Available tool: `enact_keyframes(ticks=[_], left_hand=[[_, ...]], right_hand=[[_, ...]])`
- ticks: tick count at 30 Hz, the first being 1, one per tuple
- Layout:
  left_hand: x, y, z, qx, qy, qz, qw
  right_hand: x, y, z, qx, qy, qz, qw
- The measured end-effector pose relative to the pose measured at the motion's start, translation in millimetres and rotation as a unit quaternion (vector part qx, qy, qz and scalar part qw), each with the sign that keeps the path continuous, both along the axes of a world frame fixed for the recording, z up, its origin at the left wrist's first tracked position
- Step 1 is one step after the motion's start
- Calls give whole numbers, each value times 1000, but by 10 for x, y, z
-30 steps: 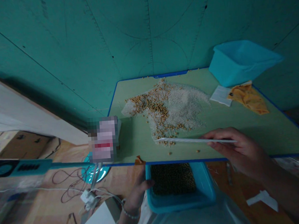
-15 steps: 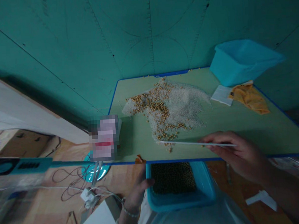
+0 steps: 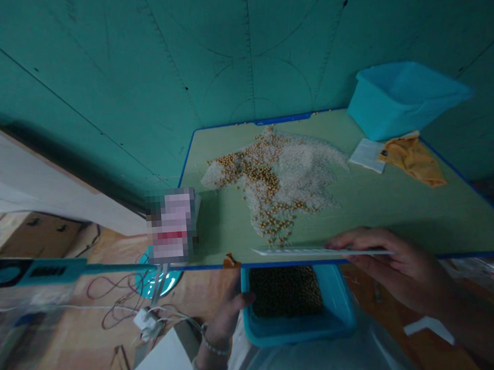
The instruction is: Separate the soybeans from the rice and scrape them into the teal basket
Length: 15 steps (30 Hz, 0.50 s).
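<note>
Head view: right hand (image 3: 398, 262) grips white strip (image 3: 294, 252) by the table's (image 3: 379, 204) near edge; left hand (image 3: 230, 310) grasps part-filled tub (image 3: 299, 332); many beans (image 3: 263, 178) remain out.

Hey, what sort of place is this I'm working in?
Perhaps an indoor home workspace, judging by the pale-green, blue-edged rectangular table, turquoise plastic standing fan and brown wood-look floor.

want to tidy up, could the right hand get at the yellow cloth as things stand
Probably yes: only tabletop shows between the right hand and the yellow cloth, though the hand would likely have to set down the white strip it grips.
</note>
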<state>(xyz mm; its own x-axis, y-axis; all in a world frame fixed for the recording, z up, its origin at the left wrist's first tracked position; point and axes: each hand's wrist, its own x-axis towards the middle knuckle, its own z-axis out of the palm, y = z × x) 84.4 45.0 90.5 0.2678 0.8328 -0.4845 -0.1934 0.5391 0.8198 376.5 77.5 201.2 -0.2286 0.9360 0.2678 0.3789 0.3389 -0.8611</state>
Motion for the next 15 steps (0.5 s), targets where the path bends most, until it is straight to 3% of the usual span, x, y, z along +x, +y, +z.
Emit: enact_keyframes(ticks=[15], left_hand=[[3, -5, -20, 17, -9, 0, 1000]], right_hand=[[-107, -116, 63, -24, 11, 34, 999]])
